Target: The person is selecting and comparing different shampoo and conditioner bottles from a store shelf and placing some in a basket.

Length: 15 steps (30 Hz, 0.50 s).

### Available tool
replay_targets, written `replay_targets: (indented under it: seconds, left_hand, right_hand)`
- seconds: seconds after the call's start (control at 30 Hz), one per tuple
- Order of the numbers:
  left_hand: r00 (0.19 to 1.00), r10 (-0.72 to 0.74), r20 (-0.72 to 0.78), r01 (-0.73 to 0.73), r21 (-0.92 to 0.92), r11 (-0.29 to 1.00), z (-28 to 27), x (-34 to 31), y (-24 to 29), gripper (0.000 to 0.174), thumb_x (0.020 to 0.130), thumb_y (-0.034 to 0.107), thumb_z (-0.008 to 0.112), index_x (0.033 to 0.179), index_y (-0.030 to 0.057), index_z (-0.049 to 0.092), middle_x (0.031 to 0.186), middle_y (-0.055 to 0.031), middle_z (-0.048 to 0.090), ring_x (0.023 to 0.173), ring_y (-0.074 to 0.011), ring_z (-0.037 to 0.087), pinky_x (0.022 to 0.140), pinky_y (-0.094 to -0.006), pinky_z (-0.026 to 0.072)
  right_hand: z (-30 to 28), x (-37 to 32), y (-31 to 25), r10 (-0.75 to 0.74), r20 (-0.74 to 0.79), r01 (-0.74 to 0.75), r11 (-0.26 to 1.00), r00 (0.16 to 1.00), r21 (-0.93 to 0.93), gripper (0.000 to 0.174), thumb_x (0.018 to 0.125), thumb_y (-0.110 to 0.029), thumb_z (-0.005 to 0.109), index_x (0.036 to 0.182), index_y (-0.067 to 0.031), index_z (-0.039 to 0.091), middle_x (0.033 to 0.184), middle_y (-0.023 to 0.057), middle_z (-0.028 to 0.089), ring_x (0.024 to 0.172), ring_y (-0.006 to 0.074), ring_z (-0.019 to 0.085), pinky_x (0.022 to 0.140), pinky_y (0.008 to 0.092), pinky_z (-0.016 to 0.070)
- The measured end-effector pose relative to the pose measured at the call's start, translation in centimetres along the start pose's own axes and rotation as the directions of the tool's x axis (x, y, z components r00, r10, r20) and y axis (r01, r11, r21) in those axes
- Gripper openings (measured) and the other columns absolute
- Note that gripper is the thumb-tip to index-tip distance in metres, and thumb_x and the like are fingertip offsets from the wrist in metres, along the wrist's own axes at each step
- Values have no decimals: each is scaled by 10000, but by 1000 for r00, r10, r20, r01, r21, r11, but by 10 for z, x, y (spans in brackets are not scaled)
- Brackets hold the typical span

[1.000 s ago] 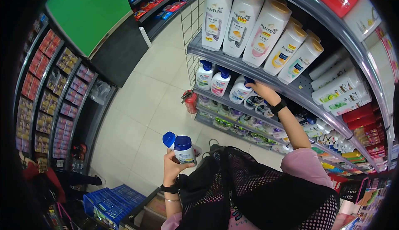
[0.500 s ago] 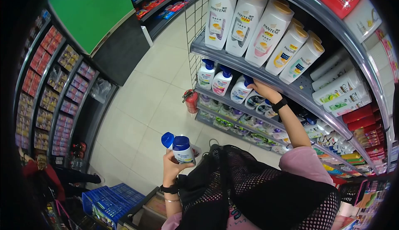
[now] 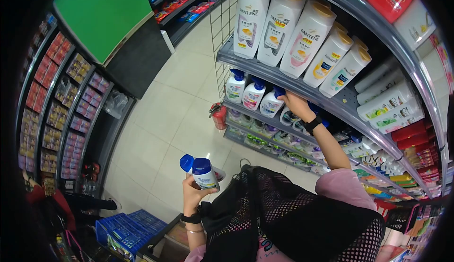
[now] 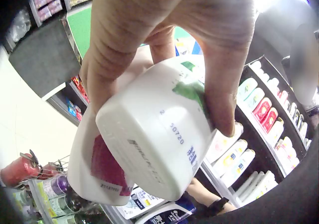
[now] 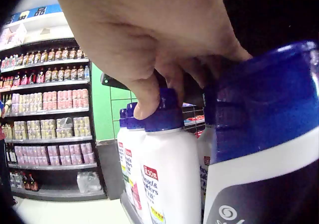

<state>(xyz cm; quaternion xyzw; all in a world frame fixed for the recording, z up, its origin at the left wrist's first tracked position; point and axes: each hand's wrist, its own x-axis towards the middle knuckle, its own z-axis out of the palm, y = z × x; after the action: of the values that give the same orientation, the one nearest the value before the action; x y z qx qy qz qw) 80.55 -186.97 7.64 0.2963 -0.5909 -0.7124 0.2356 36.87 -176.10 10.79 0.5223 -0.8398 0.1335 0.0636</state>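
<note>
My left hand (image 3: pixel 193 195) grips two white shampoo bottles with blue caps side by side, low in front of the body. In the left wrist view their undersides show: one bottle (image 4: pixel 152 129) has a green label edge, the other (image 4: pixel 87 171) a magenta one. My right hand (image 3: pixel 298 107) reaches into the shelf below the tall bottles. Its thumb and fingers pinch the blue top of a white Head & Shoulders shampoo bottle (image 5: pixel 172 169), which stands upright in the row. A larger blue-capped bottle (image 5: pixel 269 134) is close beside this hand.
Tall Pantene bottles (image 3: pixel 309 37) line the shelf above the right hand. Two pump bottles (image 3: pixel 254 95) stand left of the gripped one. A red fire extinguisher (image 3: pixel 218 116) is by the shelf end. A blue basket (image 3: pixel 125 233) lies at lower left, and a green panel (image 3: pixel 97 13) stands across the aisle.
The bottle under my right hand has shifted left, closer to its neighbour. My left hand has moved slightly left and down with its two bottles.
</note>
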Motion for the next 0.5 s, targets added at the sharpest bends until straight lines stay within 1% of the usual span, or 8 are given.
replay_targets:
  seconds: [0.07, 0.17, 0.23, 0.27, 0.37, 0.43, 0.47, 0.5]
  left_hand:
    - [1000, -11, 12, 11, -2, 1000, 1, 3, 1, 474, 478, -82, 835, 917, -27, 665, 1060, -51, 550, 930, -184, 599, 827, -324, 498]
    - [1000, 3, 26, -3, -2, 1000, 2, 7, -3, 477, 483, -86, 831, 925, -23, 663, 1056, -50, 552, 916, -182, 603, 819, -322, 502]
    - [999, -19, 43, 19, 2, 1000, 4, 10, -2, 478, 487, -85, 831, 929, -18, 662, 1065, -50, 551, 922, -180, 602, 821, -321, 504]
    - [998, -31, 51, 31, 4, 1000, 5, 11, 0, 478, 490, -85, 831, 932, -16, 662, 1069, -50, 551, 924, -179, 601, 821, -321, 504]
    - [999, 18, 48, -19, 22, 1000, 13, 14, 12, 524, 456, -73, 841, 940, -21, 646, 990, -55, 608, 891, -193, 623, 814, -337, 520]
    - [999, 7, 53, -8, 22, 1000, 13, 15, 9, 519, 460, -71, 840, 939, -17, 648, 1010, -58, 600, 900, -193, 620, 820, -335, 516]
    - [999, 2, 42, -3, 23, 1000, 11, 15, 5, 517, 462, -70, 840, 939, -15, 650, 1020, -59, 596, 905, -193, 619, 823, -334, 513]
    - [999, 23, 46, -26, 80, 996, 9, 15, 2, 515, 462, -72, 838, 939, -9, 653, 1059, -62, 582, 932, -192, 609, 844, -335, 502]
  right_hand:
    - [1, 1, 6, 110, 86, -114, 993, 990, 37, 587, 794, -292, 667, 1211, 59, 449, 1215, 261, 476, 1136, 411, 437, 950, 423, 361]
    - [-7, 0, 8, 198, 194, -231, 959, 961, 167, 572, 811, -334, 650, 1180, 63, 470, 1177, 259, 502, 1107, 405, 464, 922, 419, 381]
    - [3, -3, 19, 62, 33, -67, 986, 998, 154, 567, 824, -357, 632, 1182, 54, 472, 1174, 250, 508, 1094, 394, 478, 915, 419, 386]
    - [7, -5, 24, -9, -46, 15, 990, 999, 138, 565, 831, -368, 623, 1182, 49, 474, 1173, 246, 512, 1087, 389, 485, 912, 419, 389]
    - [-14, -1, 11, 11, -9, -10, 993, 1000, 116, 503, 868, -354, 579, 1175, 34, 483, 1168, 224, 528, 1073, 366, 500, 921, 404, 392]
    - [-14, 1, 18, 185, 73, -199, 925, 980, 323, 416, 904, -323, 519, 1143, 17, 509, 1154, 211, 544, 1066, 344, 511, 925, 390, 397]
    - [7, -4, 37, 86, -154, -61, 986, 984, 157, 333, 918, -269, 465, 1099, 1, 539, 1116, 200, 571, 1045, 332, 530, 906, 388, 415]
    - [0, -5, 38, 137, -107, -125, 986, 985, 108, 307, 906, -240, 465, 1100, -17, 548, 1105, 195, 581, 1045, 333, 537, 901, 397, 421]
